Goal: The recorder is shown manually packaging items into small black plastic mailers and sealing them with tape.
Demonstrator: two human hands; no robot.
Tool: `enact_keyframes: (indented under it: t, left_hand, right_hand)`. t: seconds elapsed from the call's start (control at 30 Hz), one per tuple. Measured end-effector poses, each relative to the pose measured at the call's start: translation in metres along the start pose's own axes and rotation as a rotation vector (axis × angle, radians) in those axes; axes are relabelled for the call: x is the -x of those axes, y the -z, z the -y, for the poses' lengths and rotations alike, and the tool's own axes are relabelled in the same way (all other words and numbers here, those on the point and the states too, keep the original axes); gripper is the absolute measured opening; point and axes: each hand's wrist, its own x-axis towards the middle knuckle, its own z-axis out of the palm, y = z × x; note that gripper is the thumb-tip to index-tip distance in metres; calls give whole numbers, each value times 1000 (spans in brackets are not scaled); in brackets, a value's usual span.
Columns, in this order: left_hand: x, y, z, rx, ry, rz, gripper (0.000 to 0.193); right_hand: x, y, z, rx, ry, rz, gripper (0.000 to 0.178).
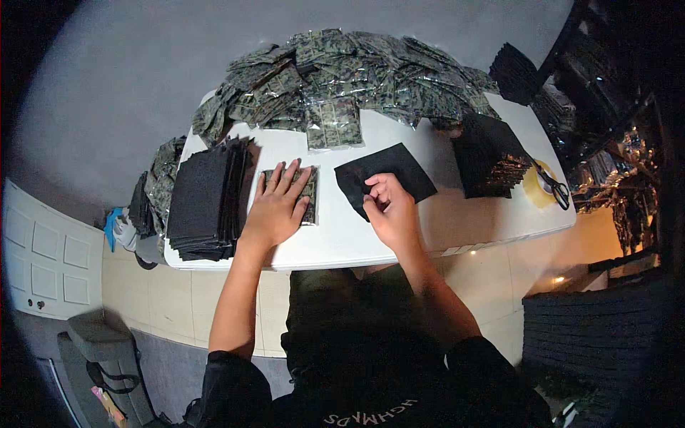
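Observation:
My left hand (280,210) lies flat, fingers spread, on a camouflage-patterned folded packet (310,195) in clear plastic, hiding most of it. To its right, a flat black square piece (396,167), which looks like cloth or a thin bag, rests slightly turned on the white table (342,239). Over its near left part, my right hand (389,207) is closed, with thumb and fingers curled together at the black piece. The exact grip is partly hidden by the fingers.
Several black folded pieces form a tall stack (203,200) at left and another stack (492,153) at right. Camouflage packets (328,78) are heaped along the far edge. Black-handled scissors (555,187) and a yellowish tape roll (539,189) lie near the right edge.

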Motion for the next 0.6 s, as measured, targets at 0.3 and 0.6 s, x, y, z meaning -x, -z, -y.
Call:
enact_keyframes:
  t: [0.3, 0.6]
  left_hand:
    - [-2, -3, -2, -53, 13, -9, 65]
    - [0, -3, -88, 465, -174, -397, 31]
  right_hand:
    - [1, 0, 0, -46, -47, 31, 29]
    - [4, 7, 4, 7, -13, -31, 31]
